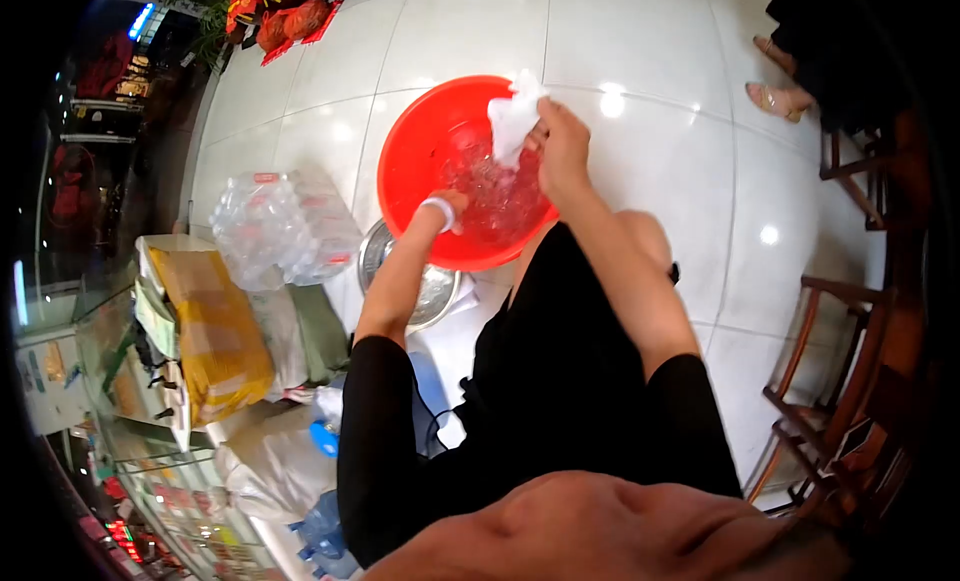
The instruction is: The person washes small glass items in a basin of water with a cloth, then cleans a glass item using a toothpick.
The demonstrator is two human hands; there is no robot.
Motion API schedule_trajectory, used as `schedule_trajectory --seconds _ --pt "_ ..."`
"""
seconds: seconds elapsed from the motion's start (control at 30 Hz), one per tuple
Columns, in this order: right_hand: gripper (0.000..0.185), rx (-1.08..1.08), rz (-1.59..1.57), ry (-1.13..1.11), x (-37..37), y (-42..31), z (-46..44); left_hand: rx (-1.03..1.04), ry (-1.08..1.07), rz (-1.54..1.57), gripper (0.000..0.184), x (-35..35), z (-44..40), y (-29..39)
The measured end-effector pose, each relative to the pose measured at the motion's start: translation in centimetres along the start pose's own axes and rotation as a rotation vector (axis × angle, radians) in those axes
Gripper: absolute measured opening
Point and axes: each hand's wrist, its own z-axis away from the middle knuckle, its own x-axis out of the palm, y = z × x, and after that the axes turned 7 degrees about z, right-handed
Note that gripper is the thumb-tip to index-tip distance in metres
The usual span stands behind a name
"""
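Observation:
A large red plastic basin (408, 141) stands on the tiled floor in front of my knees, with rippling water (490, 186) in it. My right hand (562, 149) is closed on a crumpled white cloth (512, 121), held up over the basin's right side. The cloth looks thin and soft; its exact kind does not show. My left hand (456, 203) reaches over the near left rim, down to the water, with a white band (440, 213) around the wrist. Its fingers are mostly hidden, so their grip does not show.
A metal bowl (432, 296) sits partly under the basin's near left side. Wrapped plastic bottles (280, 226) and a yellow-taped box (212, 326) stand at left. Wooden chairs (815, 381) line the right side. Another person's sandalled feet (778, 96) are at upper right.

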Motion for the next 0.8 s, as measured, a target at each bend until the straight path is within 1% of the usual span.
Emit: schedule_trajectory --seconds 0.03,0.07,0.13,0.2,0.23,0.27,0.33,0.37,0.4,0.43,0.47,0.5,0.53,0.57,0.6,0.63,0.67,0.7,0.73,0.8 --pt "0.016 -0.002 0.011 -0.016 0.1 -0.4 -0.2 -0.097 0.143 0.622 0.022 0.0 0.8 0.5" --pt "0.015 0.0 -0.003 -0.002 0.2 -0.4 0.2 -0.184 0.241 1.227 0.028 -0.9 1.9 0.4" --pt "0.015 0.026 -0.016 0.04 -0.4 -0.2 1.0 -0.015 0.466 1.244 0.029 -4.8 4.7 1.2" --pt "0.015 -0.001 -0.001 -0.01 -0.8 -0.2 0.4 0.144 0.352 1.432 0.029 -9.0 7.7 1.7" --pt "0.016 0.022 -0.022 0.037 -0.8 0.1 -0.1 0.335 0.363 1.765 0.026 -8.5 8.1 0.9" --pt "0.016 0.027 -0.023 0.022 -0.9 0.5 -0.3 0.329 0.38 1.763 0.026 -7.1 8.2 0.5" --pt "0.016 0.007 -0.005 -0.005 -1.0 0.9 -0.5 0.165 0.504 1.526 0.023 -1.9 7.4 -0.4" --pt "0.016 0.037 0.008 0.061 -0.5 0.9 -0.1 0.096 0.568 1.422 0.022 0.8 6.0 -0.1" --pt "0.016 0.009 0.022 0.038 -0.8 0.4 -0.4 0.044 0.639 1.305 0.021 1.7 3.7 0.0" --pt "0.016 0.001 0.02 0.024 -0.7 0.6 -0.4 -0.01 0.684 1.168 0.02 1.1 2.3 -0.6" --pt "0.016 0.023 0.024 0.013 -0.7 0.8 0.3 -0.013 0.682 1.165 0.02 -0.6 3.3 0.3" --pt "0.015 -0.001 0.01 0.005 -0.6 0.6 0.4 0.173 0.551 1.696 0.025 -3.5 5.8 1.7" --pt "0.015 0.01 0.012 -0.025 -0.8 0.9 0.4 0.404 0.387 2.204 0.03 -5.9 7.7 2.5" --pt "0.014 0.041 0.016 -0.013 -1.2 1.3 0.0 0.454 0.346 2.238 0.037 -7.0 8.4 2.9" --pt "0.014 0.063 0.021 -0.003 -0.8 1.3 -0.3 0.456 0.432 2.186 0.039 -8.0 9.1 3.4" --pt "0.014 0.077 -0.003 0.032 -0.7 1.3 -0.3 0.495 0.421 2.2 0.041 -8.8 9.6 3.9" --pt "0.014 0.075 -0.001 0.007 -0.6 1.2 -0.2 0.529 0.398 2.218 0.044 -9.3 10.2 4.4" --pt "0.014 0.076 0.017 0.024 -0.6 1.0 0.0 0.58 0.406 2.257 0.044 -9.8 10.9 5.2" --pt "0.014 0.079 0.033 0.048 -0.8 1.1 0.2 0.585 0.417 2.253 0.044 -10.0 11.3 5.7" --pt "0.014 0.069 0.037 0.031 -0.6 0.5 0.7 0.607 0.377 2.379 0.046 -10.3 11.8 6.4"
